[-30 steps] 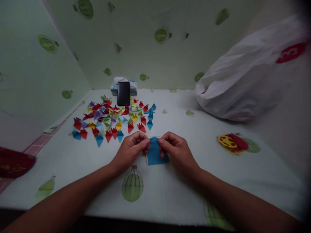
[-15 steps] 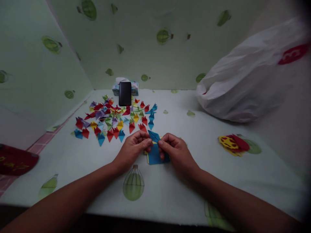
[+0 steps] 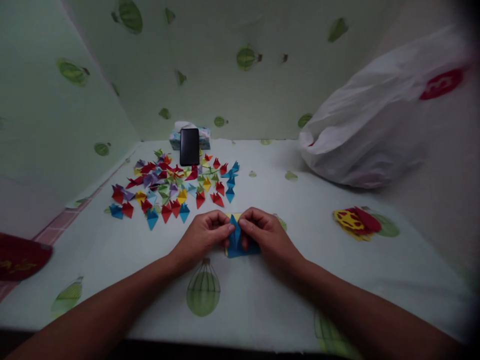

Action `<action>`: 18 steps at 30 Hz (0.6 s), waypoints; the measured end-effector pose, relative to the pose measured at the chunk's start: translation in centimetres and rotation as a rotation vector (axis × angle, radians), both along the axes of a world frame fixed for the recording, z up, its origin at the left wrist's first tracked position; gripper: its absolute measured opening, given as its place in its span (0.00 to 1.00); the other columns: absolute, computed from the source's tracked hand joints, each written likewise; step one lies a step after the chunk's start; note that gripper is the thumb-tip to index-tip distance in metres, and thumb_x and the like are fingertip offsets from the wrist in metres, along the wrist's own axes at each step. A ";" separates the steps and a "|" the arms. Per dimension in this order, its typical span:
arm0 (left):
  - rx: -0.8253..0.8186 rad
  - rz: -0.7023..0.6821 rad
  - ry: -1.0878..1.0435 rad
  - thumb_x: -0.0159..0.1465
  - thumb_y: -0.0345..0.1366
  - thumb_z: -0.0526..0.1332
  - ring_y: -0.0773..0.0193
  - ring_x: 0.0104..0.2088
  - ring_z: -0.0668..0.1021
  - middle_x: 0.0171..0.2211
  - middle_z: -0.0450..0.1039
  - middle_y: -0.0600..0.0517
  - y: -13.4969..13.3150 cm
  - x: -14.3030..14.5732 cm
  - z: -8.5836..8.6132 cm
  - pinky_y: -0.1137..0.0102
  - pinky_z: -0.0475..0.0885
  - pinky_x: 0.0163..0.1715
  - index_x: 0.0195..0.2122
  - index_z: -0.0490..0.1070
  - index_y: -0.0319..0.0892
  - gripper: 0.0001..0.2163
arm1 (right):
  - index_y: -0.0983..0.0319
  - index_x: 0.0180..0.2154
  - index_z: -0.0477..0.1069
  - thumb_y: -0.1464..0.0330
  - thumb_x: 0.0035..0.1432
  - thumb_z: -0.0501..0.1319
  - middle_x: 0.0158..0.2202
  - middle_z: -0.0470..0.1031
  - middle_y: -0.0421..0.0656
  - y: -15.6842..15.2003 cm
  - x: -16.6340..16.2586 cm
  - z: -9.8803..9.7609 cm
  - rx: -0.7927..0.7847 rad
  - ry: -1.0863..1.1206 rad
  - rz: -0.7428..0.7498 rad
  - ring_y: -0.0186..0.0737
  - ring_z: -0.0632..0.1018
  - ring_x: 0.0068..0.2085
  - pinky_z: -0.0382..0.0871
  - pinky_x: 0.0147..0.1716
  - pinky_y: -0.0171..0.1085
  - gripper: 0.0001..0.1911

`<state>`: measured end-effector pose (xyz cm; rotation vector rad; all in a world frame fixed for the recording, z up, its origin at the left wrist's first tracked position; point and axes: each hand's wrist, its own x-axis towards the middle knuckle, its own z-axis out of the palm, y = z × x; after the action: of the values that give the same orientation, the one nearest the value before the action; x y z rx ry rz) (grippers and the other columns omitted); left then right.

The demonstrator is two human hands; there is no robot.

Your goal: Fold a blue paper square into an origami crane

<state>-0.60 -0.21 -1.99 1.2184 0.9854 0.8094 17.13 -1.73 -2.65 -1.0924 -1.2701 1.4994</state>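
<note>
A small folded piece of blue paper [image 3: 235, 234] stands upright, its pointed tip up, between my two hands. The thumb and fingers of my left hand [image 3: 212, 231] pinch its left side. On the other side my right hand [image 3: 260, 229] is closed in a pinch at its right edge. Right below lies a stack of square paper sheets [image 3: 243, 251], blue on top with a yellow edge showing. Further left spreads a pile of folded paper cranes [image 3: 175, 205] in red, blue, yellow, green and purple.
A black phone [image 3: 189, 147] leans on a tissue box [image 3: 204, 138] at the back. To the right are a big white plastic bag [image 3: 360, 125] and red and yellow cut-out pieces [image 3: 354, 222]. A dark red object [image 3: 24, 256] sits at the left edge.
The folded blue paper has turned from slanted to upright, and both hands now pinch it from opposite sides. My left hand has closed in on it. The view has shifted slightly.
</note>
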 end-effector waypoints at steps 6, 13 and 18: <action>0.003 0.027 -0.007 0.56 0.39 0.69 0.72 0.21 0.71 0.22 0.69 0.58 0.0 0.1 0.1 0.74 0.66 0.24 0.30 0.69 0.39 0.11 | 0.61 0.30 0.68 0.58 0.60 0.63 0.20 0.72 0.37 0.0 -0.1 -0.1 -0.021 0.013 0.033 0.31 0.70 0.22 0.62 0.26 0.33 0.14; -0.005 0.016 0.006 0.57 0.39 0.68 0.72 0.21 0.72 0.24 0.70 0.56 -0.2 0.1 0.2 0.74 0.67 0.25 0.31 0.70 0.39 0.11 | 0.62 0.31 0.68 0.57 0.61 0.62 0.21 0.73 0.38 -0.1 -0.2 -0.3 -0.023 0.056 0.068 0.32 0.71 0.23 0.64 0.27 0.34 0.15; -0.018 0.014 0.007 0.55 0.41 0.70 0.72 0.21 0.71 0.21 0.70 0.57 -0.3 0.2 0.2 0.75 0.66 0.24 0.31 0.69 0.38 0.13 | 0.62 0.29 0.66 0.59 0.62 0.60 0.20 0.71 0.38 -0.2 -0.5 -0.5 0.005 -0.019 0.056 0.31 0.70 0.22 0.63 0.25 0.33 0.15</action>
<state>-0.43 -0.55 -1.84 1.2005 1.0059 0.8066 16.67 -1.93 -3.17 -1.0782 -1.3273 1.5295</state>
